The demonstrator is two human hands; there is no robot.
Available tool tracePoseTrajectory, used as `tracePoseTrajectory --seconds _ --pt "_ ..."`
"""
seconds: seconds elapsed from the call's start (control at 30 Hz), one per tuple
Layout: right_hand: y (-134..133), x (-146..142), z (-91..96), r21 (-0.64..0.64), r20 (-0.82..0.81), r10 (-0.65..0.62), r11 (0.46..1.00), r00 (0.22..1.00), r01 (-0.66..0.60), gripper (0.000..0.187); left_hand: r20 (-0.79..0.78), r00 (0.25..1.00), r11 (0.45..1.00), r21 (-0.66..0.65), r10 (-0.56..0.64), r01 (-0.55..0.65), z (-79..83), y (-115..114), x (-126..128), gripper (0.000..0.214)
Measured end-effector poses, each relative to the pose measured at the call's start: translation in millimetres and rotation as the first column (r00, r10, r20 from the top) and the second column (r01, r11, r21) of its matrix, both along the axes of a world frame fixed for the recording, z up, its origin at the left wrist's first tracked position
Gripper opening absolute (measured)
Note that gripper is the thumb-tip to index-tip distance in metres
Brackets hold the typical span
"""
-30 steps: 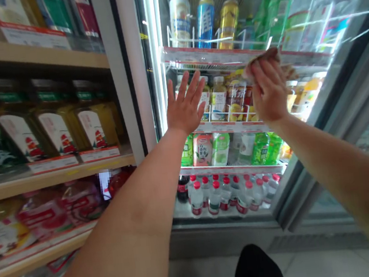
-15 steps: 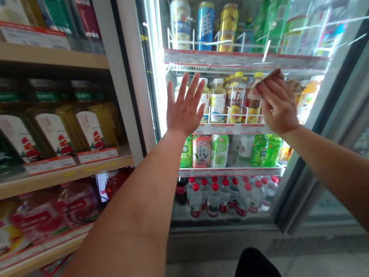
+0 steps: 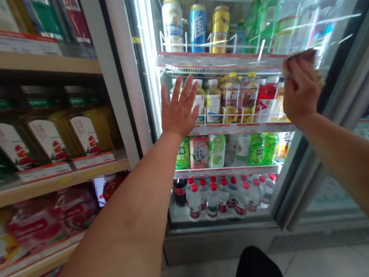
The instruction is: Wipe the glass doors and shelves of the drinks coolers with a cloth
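Note:
My left hand (image 3: 179, 112) is spread flat, fingers pointing up, against what looks like the glass door of a drinks fridge, in front of bottles on the middle shelf. It holds nothing. To the right, my right hand (image 3: 302, 91) is closed on a crumpled brownish cloth (image 3: 308, 56), which sits against the glass near the door's right frame (image 3: 329, 108). Part of the cloth is hidden behind the fingers. Behind the glass stand a red drink bottle (image 3: 268, 95) and yellow-capped tea bottles (image 3: 231, 97).
Upper fridge shelf: cans (image 3: 197, 28) and green bottles (image 3: 269, 11). Red-capped water bottles (image 3: 214, 199) fill the bottom. At left, a wooden shelf (image 3: 45, 178) carries large oil-coloured bottles (image 3: 44, 123). A dark-clothed knee (image 3: 257, 268) shows below, above the tiled floor (image 3: 312, 266).
My right hand has slid right and slightly up with the cloth, uncovering the red bottle. My left hand stays spread at about the same place; the whole view has shifted slightly.

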State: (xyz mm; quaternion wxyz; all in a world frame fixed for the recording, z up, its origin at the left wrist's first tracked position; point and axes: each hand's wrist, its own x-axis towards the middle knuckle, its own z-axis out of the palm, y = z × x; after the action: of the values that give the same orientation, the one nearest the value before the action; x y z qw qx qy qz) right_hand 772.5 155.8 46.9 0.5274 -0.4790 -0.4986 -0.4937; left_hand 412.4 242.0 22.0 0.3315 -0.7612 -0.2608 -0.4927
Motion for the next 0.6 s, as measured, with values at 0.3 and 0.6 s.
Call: tracePoseTrajectory --seconds 0.3,0.6 --pt "-4.9 26.6 -22.8 0.061 0.065 0.029 0.998 0.997 -0.033 0.048 -0.021 0.998 0.996 -0.059 0.059 -0.061 2.1 -2.5 0.6 0.068" --pt "-8.2 40.3 -32.9 0.036 -0.372 -0.056 0.997 0.927 0.075 0.062 -0.024 0.998 0.998 0.008 0.059 -0.058 -0.3 1.4 1.1 0.065"
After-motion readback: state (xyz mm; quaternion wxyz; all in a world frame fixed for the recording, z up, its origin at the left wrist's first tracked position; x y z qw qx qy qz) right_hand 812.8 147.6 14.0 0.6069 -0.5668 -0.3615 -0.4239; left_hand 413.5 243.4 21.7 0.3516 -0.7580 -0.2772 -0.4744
